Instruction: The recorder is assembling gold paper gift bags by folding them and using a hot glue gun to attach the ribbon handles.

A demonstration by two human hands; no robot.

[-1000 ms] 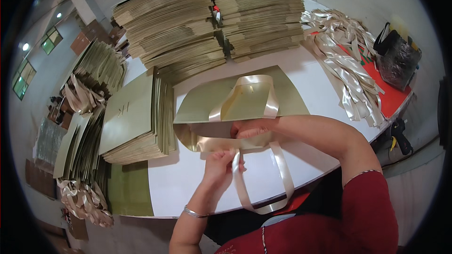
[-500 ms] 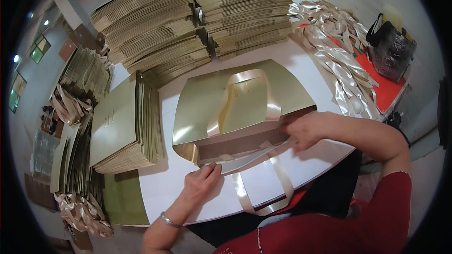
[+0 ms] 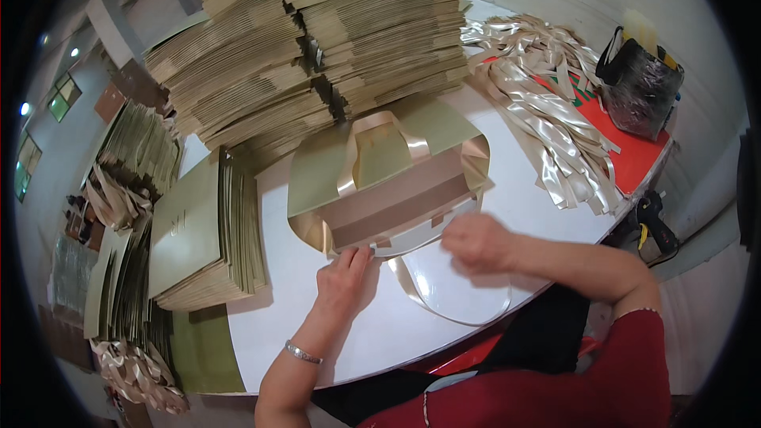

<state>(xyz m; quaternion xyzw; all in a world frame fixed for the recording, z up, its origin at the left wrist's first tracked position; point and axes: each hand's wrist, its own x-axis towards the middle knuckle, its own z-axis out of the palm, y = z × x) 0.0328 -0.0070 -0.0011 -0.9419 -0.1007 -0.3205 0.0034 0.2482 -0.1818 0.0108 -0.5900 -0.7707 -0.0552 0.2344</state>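
In the head view, a flat gold paper bag (image 3: 380, 182) lies on the white table (image 3: 372, 325). Its opened bottom is pressed by the left hand (image 3: 342, 284), fingers flat, while the right hand (image 3: 474, 241) is closed on the ribbon handle (image 3: 444, 301). Folding the base appears underway; steady creasing seems called for next.

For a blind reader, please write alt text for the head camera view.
Two hands, left hand and right hand, work at the open end of a flat gold paper bag with ribbon handles on a white table. Stacks of flat bags surround it; loose ribbons lie at right.
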